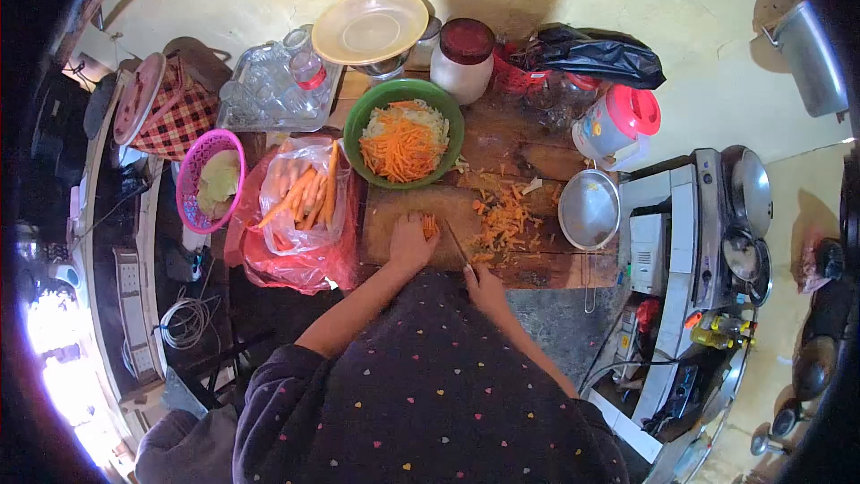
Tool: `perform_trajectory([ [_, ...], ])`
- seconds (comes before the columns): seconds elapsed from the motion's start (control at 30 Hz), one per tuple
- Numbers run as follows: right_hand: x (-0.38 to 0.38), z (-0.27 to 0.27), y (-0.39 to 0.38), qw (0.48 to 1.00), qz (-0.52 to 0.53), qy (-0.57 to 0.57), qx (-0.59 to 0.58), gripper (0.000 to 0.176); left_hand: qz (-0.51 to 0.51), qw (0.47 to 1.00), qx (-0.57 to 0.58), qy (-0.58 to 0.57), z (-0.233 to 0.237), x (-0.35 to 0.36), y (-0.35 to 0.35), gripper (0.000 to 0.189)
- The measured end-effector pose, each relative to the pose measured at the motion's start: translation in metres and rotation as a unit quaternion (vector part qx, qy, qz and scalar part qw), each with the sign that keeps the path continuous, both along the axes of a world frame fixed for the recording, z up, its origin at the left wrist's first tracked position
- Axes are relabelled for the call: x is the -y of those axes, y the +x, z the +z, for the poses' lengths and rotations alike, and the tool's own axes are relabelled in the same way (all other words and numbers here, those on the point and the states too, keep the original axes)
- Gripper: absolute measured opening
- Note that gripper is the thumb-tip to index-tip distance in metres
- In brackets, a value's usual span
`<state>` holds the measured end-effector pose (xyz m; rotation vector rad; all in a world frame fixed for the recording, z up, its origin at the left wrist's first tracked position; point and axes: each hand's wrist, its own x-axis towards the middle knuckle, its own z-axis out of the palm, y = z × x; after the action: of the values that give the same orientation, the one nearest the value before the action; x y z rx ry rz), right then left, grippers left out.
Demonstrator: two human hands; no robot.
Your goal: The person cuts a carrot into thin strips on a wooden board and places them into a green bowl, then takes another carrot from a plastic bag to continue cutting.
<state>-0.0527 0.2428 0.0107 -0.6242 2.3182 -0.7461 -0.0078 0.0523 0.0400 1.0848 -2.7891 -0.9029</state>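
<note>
On the wooden cutting board [387,211], my left hand [411,244] is closed over cut carrot [430,226], fingers curled and pressing it down. My right hand [485,285] grips a knife [456,243], its blade pointing away from me just right of the carrot. Orange peelings and scraps [506,220] lie on the table to the right of the board. Behind the board stands a green bowl [352,145] with shredded carrot [399,151] heaped over pale shreds. Whole carrots [305,197] rest in a clear plastic bag to the left, on a red bag [282,267].
A pink basket [186,193] holding something pale green stands at far left. A strainer [589,211] sits by the table's right edge. Farther back are a tray of glasses [236,112], a stacked plate [372,27], a lidded jar [461,72] and a pitcher [614,128]. A stove [712,233] is at right.
</note>
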Motion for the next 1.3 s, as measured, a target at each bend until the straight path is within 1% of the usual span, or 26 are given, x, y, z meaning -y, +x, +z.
perform_trajectory([
  [0.07,-0.002,0.006,-0.003,1.0,-0.015,-0.012,-0.017,0.043,0.008,1.0,0.013,0.0,-0.019,-0.002,-0.005,0.04],
  [0.1,-0.002,0.014,-0.005,1.0,-0.021,-0.007,-0.001,0.042,0.011,1.0,0.02,0.0,-0.026,-0.002,-0.008,0.041],
  [0.17,0.0,0.031,-0.009,0.999,-0.034,0.001,0.034,0.042,-0.019,0.999,0.028,-0.02,-0.016,-0.002,-0.01,0.04],
  [0.2,-0.001,0.03,-0.01,0.999,-0.035,-0.007,0.027,0.041,-0.034,0.998,0.032,-0.03,-0.012,-0.002,-0.011,0.04],
  [0.27,-0.004,0.026,-0.011,0.999,-0.039,-0.021,0.012,0.04,-0.024,0.999,0.038,-0.022,-0.021,-0.003,-0.013,0.039],
  [0.37,-0.009,0.017,-0.015,0.999,-0.023,0.017,0.023,0.039,0.001,0.999,0.051,0.0,-0.021,-0.004,-0.02,0.037],
  [0.4,-0.009,0.017,-0.016,0.999,-0.024,0.012,0.025,0.039,0.011,0.998,0.056,0.008,-0.02,-0.004,-0.022,0.036],
  [0.5,-0.011,0.018,-0.018,0.999,-0.029,0.003,0.039,0.04,-0.044,0.995,0.069,-0.052,-0.024,-0.003,-0.022,0.033],
  [0.57,-0.011,0.024,-0.021,0.998,-0.033,0.004,0.057,0.04,-0.038,0.996,0.061,-0.054,-0.034,-0.002,-0.02,0.029],
  [0.7,-0.013,0.024,-0.022,0.999,-0.028,-0.026,0.036,0.04,-0.03,0.997,0.048,-0.061,-0.019,-0.005,-0.022,0.022],
  [0.8,-0.016,0.02,-0.025,0.998,-0.036,-0.032,0.03,0.04,-0.015,0.999,0.042,-0.007,-0.017,0.004,-0.019,0.022],
  [0.87,-0.019,0.02,-0.028,0.998,-0.045,-0.031,0.027,0.04,-0.013,0.997,0.017,0.075,-0.01,0.02,-0.019,0.025],
  [0.9,-0.022,0.018,-0.03,0.998,-0.048,-0.034,0.023,0.039,-0.011,0.993,0.006,0.116,-0.004,0.028,-0.02,0.027],
  [0.97,-0.027,0.011,-0.033,0.998,-0.048,-0.042,0.014,0.039,-0.003,0.99,-0.028,0.139,0.03,0.045,-0.032,0.032],
  [1.03,-0.029,0.008,-0.035,0.997,-0.055,-0.047,0.023,0.038,0.014,0.984,-0.167,0.061,0.037,0.072,-0.048,0.032],
  [1.1,-0.029,0.01,-0.036,0.997,-0.052,-0.047,0.033,0.038,0.021,0.978,-0.205,0.019,0.07,0.093,-0.069,0.029],
  [1.17,-0.025,0.016,-0.037,0.997,-0.041,-0.045,0.043,0.038,0.012,0.965,-0.213,-0.154,0.068,0.101,-0.079,0.025],
  [1.2,-0.024,0.017,-0.038,0.997,-0.04,-0.056,0.034,0.038,0.007,0.947,-0.215,-0.239,0.071,0.101,-0.083,0.023],
  [1.3,-0.025,0.015,-0.037,0.995,-0.053,-0.088,0.008,0.037,-0.057,0.952,-0.226,-0.197,0.068,0.062,-0.072,0.019],
])
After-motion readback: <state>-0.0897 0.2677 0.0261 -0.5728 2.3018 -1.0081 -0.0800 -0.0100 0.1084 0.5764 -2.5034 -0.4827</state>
